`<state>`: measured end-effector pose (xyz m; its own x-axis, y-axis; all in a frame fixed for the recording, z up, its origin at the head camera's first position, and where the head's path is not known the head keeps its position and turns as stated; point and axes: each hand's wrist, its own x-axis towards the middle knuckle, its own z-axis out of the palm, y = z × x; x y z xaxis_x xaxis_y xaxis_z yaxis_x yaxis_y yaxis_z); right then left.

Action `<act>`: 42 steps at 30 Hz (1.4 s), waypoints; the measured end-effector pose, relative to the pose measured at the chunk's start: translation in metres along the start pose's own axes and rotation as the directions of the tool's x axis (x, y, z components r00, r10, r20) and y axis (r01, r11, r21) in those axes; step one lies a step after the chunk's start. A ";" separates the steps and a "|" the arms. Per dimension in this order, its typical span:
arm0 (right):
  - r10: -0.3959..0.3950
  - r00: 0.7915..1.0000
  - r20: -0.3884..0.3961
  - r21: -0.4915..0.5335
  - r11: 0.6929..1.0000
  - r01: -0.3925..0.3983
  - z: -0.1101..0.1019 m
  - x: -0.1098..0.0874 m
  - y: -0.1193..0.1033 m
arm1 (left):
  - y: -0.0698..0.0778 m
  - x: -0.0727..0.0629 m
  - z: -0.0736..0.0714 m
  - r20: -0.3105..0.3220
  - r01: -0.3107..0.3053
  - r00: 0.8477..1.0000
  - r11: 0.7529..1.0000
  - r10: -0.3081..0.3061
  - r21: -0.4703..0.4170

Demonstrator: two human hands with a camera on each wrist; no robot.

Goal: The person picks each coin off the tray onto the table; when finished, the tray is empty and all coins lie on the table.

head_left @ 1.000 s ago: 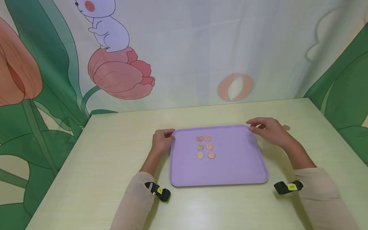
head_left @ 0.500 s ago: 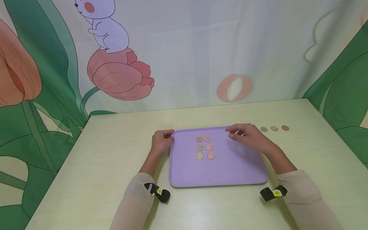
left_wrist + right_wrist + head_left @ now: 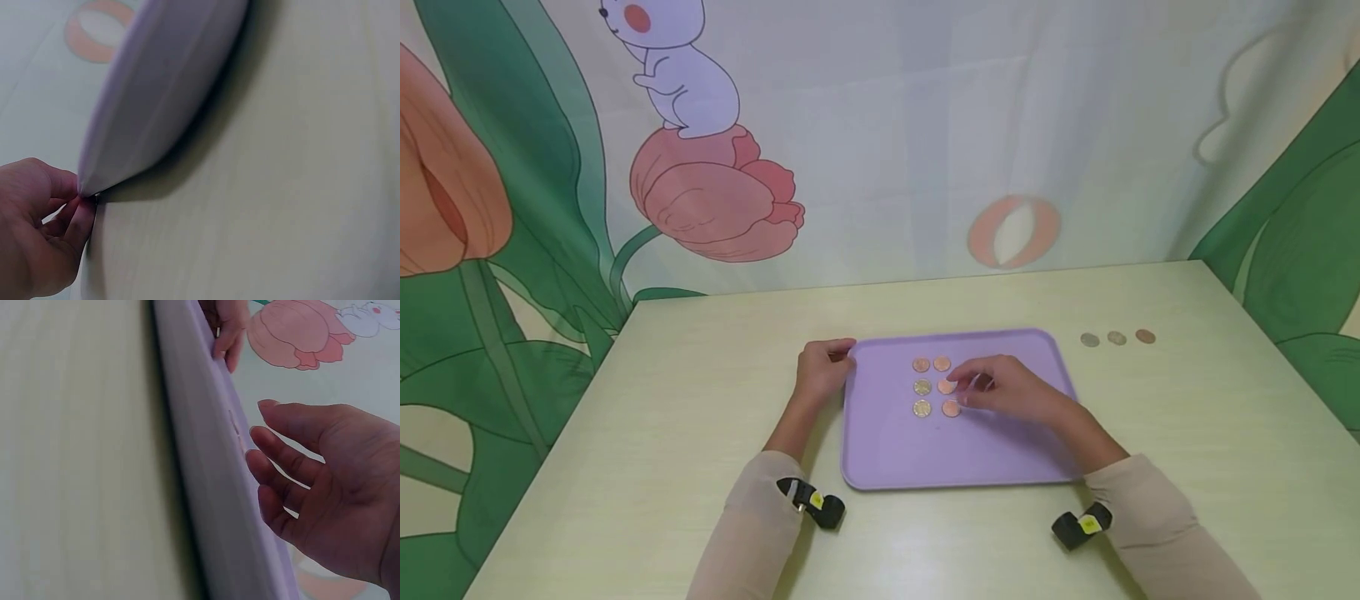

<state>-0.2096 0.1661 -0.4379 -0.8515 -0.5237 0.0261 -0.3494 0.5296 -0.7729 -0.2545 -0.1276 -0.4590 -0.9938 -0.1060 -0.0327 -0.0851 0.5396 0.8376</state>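
A shallow purple tray (image 3: 887,454) lies on the table, with several small coins in two columns on its left half. Two gold-coloured coins, the lower one (image 3: 922,408) nearest me, sit in the left column; the others are copper-coloured. My left hand (image 3: 822,368) pinches the tray's far left corner between thumb and fingers, as the left wrist view also shows. Over the tray, my right hand (image 3: 1011,389) has its loosely bent fingertips right at the right column, partly covering a copper coin (image 3: 945,387). Nothing shows between the right fingers (image 3: 275,447) in the right wrist view.
Three more coins lie in a row on the table right of the tray: a silvery one (image 3: 1090,340), a gold-toned one (image 3: 1117,337) and a copper one (image 3: 1146,336). A curtain (image 3: 880,150) printed with flowers and a white animal hangs behind the table (image 3: 685,400).
My right hand has moved left from the tray's far right corner to the coins on it, uncovering the coins on the table. My left hand has stayed at its corner.
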 end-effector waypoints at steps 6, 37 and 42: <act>0.004 1.000 0.002 -0.013 1.000 -0.004 0.011 0.002 0.004 | 0.001 -0.001 -0.001 0.003 0.005 1.000 1.000 -0.005 0.002; -0.040 0.999 -0.013 -0.147 0.988 0.038 0.022 0.004 0.007 | 0.001 -0.002 0.000 0.008 0.018 1.000 1.000 -0.018 -0.001; -0.062 0.998 -0.010 -0.142 0.988 0.060 0.022 0.004 0.007 | 0.001 -0.001 0.000 0.009 0.021 1.000 1.000 -0.021 -0.001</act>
<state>-0.2065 0.1534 -0.4574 -0.8323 -0.5485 0.0803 -0.4517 0.5870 -0.6719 -0.2534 -0.1269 -0.4585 -0.9924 -0.1095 -0.0555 -0.1060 0.5364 0.8373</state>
